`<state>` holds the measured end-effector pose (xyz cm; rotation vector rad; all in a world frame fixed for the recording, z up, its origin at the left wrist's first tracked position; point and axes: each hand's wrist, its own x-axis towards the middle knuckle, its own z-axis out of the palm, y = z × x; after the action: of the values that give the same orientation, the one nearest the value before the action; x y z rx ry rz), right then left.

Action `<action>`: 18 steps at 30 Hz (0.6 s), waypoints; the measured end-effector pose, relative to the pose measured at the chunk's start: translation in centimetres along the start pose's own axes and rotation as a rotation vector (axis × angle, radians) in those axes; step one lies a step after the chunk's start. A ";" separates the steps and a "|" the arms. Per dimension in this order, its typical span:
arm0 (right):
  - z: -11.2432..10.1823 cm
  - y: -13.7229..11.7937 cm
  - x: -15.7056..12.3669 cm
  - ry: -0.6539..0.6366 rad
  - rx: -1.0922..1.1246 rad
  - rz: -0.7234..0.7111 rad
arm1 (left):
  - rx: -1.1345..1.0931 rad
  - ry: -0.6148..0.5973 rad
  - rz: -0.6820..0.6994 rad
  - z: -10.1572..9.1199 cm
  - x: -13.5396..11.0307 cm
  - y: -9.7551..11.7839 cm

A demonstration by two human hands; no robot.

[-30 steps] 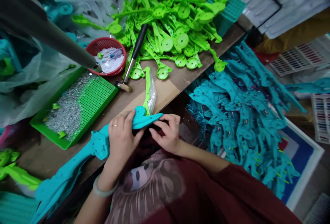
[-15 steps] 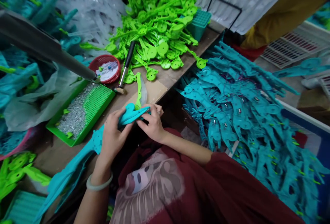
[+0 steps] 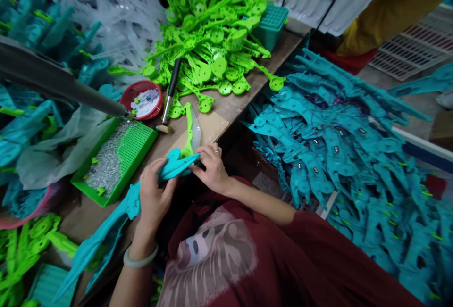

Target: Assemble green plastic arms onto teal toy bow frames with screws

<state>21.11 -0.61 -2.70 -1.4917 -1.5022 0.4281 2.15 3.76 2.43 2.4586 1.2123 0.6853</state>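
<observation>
A long turquoise plastic shell (image 3: pixel 177 161), two-layered at its lower left end, lies across the table's front edge. My left hand (image 3: pixel 154 194) is closed around its middle, thumb below and fingers over the top. At its upper right end, my right hand (image 3: pixel 212 170) pinches the tip between thumb and fingers. Just beyond the hands, a bright green plastic arm with a clear blade-like piece (image 3: pixel 193 128) rests on cardboard (image 3: pixel 214 125), its round end partly hidden behind the shell. What lies under the right fingertips is hidden.
A black-handled hammer (image 3: pixel 171 92), a red basket (image 3: pixel 157 109) and a green tray of small metal pieces (image 3: pixel 141 139) lie beyond the hands. Green parts (image 3: pixel 217 64) are heaped behind; turquoise shells (image 3: pixel 307 123) pile up at right. A grey tool (image 3: pixel 63 80) slants in from the left.
The shell has tipped slightly at its upper right end, and both hands have shifted a little with it. My right fingers sit more over the tip. The view has turned slightly.
</observation>
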 end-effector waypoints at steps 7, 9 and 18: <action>-0.4 0.1 -0.3 0.071 0.071 0.005 | 0.040 0.010 -0.010 0.2 0.4 0.5; -1.0 -0.4 -0.4 0.117 0.102 -0.015 | 0.041 0.031 -0.041 -0.1 0.5 0.5; -0.3 -3.9 0.4 0.064 0.267 -0.049 | 0.115 0.112 -0.140 -1.9 1.1 0.2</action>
<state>19.11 -1.15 0.66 -1.2461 -1.3698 0.5243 1.80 4.65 4.39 2.4246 1.4898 0.7414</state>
